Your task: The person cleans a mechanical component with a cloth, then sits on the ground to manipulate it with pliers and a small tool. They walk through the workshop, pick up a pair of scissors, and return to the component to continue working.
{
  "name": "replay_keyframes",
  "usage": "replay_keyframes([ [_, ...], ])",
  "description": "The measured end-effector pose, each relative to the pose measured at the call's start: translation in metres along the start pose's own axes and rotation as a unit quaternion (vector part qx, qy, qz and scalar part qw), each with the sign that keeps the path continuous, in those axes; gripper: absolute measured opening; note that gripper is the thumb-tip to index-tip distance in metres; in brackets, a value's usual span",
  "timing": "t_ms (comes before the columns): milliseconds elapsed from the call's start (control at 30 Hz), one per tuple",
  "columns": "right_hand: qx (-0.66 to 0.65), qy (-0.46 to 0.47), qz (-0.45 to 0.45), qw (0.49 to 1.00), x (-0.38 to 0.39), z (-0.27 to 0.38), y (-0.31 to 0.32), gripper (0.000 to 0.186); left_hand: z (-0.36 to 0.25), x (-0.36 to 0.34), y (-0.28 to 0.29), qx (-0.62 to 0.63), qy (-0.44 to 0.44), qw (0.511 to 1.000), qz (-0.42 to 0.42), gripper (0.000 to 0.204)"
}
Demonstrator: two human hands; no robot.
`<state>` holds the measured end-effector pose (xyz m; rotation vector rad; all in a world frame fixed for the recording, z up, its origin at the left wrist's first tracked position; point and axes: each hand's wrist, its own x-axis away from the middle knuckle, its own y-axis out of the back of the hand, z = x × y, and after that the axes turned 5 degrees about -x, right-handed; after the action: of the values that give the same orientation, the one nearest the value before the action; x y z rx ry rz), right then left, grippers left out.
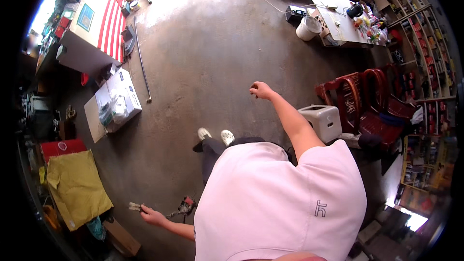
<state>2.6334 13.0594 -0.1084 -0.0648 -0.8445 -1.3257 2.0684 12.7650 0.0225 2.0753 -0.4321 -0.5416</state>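
Low on the left, my left hand (153, 216) is stretched out to the side. Its fingers close on a small pale flat object (135, 206) whose exact kind is too small to make out. My right hand (261, 90) is held out in front over the concrete floor, its fingers curled in loosely with nothing showing in them. A red and grey tool-like item (186, 205) lies on the floor near my left forearm. My two pale shoes (215, 135) show below on the floor.
To the left are a white carton (126, 97) with plastic bags, a long metal rod (141, 60), a red-striped counter (99, 24) and a yellow sack (77, 186). On the right stand a beige stool (323, 122), dark red chairs (352, 99), a white bucket (308, 28) and a cluttered table (331, 17).
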Motion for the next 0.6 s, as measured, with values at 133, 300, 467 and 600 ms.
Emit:
replay_keyframes([
  [133, -0.057, -0.004, -0.024, 0.998, -0.061, 0.012, 0.006, 0.025, -0.039, -0.06, -0.05, -0.012, -0.005, 1.0, 0.019, 0.034],
  [300, -0.03, -0.112, -0.115, 0.987, -0.096, -0.041, 0.001, 0.021, -0.129, -0.158, -0.146, 0.028, -0.003, 0.997, 0.069, 0.034],
  [467, -0.163, -0.329, -0.08, 0.927, -0.069, -0.057, -0.002, 0.023, -0.27, -0.24, -0.256, 0.101, -0.152, 0.971, 0.157, 0.031],
  [600, -0.251, -0.381, -0.168, 0.874, -0.058, -0.058, 0.005, 0.023, -0.419, -0.265, -0.327, 0.106, -0.281, 0.932, 0.203, 0.031],
])
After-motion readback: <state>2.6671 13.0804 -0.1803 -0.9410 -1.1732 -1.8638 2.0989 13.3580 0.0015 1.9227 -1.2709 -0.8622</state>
